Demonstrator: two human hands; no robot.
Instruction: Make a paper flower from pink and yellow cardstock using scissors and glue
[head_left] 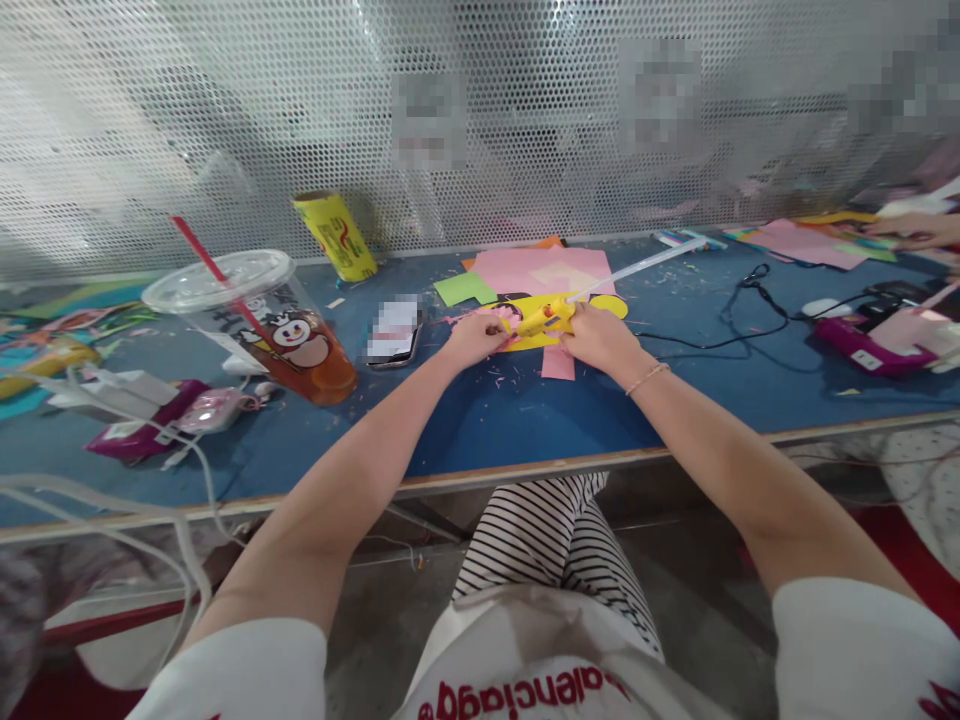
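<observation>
My right hand is wrapped round a yellow hot glue gun lying low over the table, with a long clear glue stick poking out of its back towards the upper right. At the gun's front end, the fingers of my left hand are pinched on a small pink paper piece. Yellow paper lies under the gun. Just below it is a pink paper strip. Where the nozzle meets the paper is too small to make out.
Pink sheets and a green sheet lie behind my hands. To the left stand a phone, a large drink cup and a yellow can. A black cord runs right. Another person's hand is at far right.
</observation>
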